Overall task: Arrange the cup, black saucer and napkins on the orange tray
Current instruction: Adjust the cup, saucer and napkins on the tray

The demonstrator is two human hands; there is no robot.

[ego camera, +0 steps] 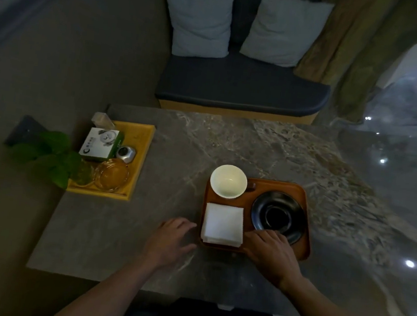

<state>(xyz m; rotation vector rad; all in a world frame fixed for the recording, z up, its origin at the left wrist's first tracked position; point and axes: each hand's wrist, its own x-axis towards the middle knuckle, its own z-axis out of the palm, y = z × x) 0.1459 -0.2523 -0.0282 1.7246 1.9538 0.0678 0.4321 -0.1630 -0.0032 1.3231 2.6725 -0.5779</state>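
Observation:
An orange tray (pixel 302 195) lies on the stone table. An empty white cup (pixel 228 181) stands in its far left corner. A stack of white napkins (pixel 223 224) lies in its near left corner. The black saucer (pixel 278 215) fills its right half. My left hand (pixel 169 242) rests flat on the table just left of the tray, fingers spread, fingertips near the napkins. My right hand (pixel 273 255) lies over the tray's near edge, fingers apart between the napkins and the saucer, holding nothing.
A yellow tray (pixel 143 136) at the table's left end holds a green-and-white box (pixel 98 144), a small metal pot (pixel 126 153) and glass dishes (pixel 112 175). Green leaves (pixel 50 154) hang beside it. A dark bench (pixel 239 88) with two cushions stands beyond the table.

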